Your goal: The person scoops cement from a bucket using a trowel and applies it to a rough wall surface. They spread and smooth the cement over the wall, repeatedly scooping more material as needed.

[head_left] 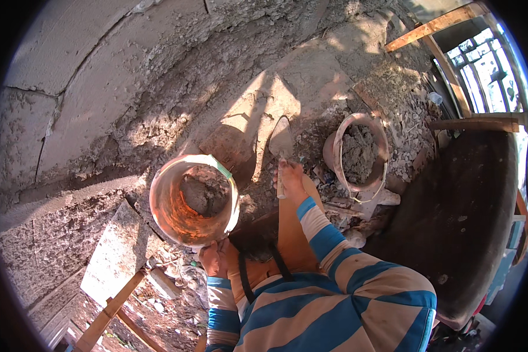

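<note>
My right hand [290,179] grips the handle of a pointed trowel [280,138], its grey-smeared blade held over the rough ground. My left hand [214,258] is closed at the lower rim of an orange bucket [164,202], which is tilted and has a lump of grey mortar [202,193] inside. To the right of the trowel sits a second pale bucket [333,149] with a wire handle and grey, crumbly material [358,155] in it.
A cracked plastered wall [70,70] rises at the upper left, with a grey slab [111,252] and wooden sticks [114,308] below. At the right are a dark curved surface [446,223], timber boards [428,26] and a bright grid-like opening [481,76]. Rubble lies around the buckets.
</note>
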A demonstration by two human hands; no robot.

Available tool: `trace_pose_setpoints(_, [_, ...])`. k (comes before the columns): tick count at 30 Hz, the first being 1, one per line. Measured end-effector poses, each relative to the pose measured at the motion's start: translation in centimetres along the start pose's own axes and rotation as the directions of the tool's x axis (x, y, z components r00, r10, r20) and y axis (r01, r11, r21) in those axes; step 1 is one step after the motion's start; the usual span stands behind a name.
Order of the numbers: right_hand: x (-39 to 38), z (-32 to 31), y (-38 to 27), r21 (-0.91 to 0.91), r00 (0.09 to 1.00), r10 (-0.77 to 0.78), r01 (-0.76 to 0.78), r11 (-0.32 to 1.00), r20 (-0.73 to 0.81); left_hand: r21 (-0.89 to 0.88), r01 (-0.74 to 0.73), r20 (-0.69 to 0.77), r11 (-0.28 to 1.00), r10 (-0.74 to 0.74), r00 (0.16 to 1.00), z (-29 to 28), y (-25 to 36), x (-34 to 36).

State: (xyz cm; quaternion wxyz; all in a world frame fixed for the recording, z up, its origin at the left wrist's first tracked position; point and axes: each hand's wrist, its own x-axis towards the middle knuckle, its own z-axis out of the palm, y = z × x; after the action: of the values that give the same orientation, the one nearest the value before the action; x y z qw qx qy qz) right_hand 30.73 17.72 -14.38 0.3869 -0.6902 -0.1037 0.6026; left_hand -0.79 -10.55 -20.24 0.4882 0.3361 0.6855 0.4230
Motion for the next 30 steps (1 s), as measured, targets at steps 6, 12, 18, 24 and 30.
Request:
trace_pose_setpoints(6, [2.6, 0.8, -1.2, 0.089, 0.999, 0.039, -0.036, 0.995, -0.028, 0.03, 0.113, -0.012, 0.993, -0.112, 0.994, 0.6, 4.3, -1.4])
trace_pose_setpoints(12, [11.7, 3.3, -5.0, 0.025, 0.987, -0.052, 0.056, 0.998, -0.154, 0.123, 0.325, -0.072, 0.938, -0.318, 0.945, 1.3, 10.9, -1.3])
trace_pose_setpoints(18, [25.2, 0.3, -7.0, -0.495, 0.776, -0.556, 0.373, 0.785, -0.298, 0.243, 0.297, 0.007, 0.923, -0.307, 0.952, 2.3, 9.4, -0.3])
trace_pose_setpoints(24, [23.5, -0.3, -6.6, -0.511, 0.714, -0.649, 0.468, 0.721, -0.262, 0.312, 0.237, 0.037, 0.92, -0.261, 0.965, 1.2, 8.4, -0.7])
trace_pose_setpoints(30, [20.6, 0.1, -6.2, -0.588, 0.678, -0.692, 0.461, 0.664, -0.25, 0.262, 0.22, -0.009, 0.94, -0.226, 0.974, 1.5, 8.1, -1.1])
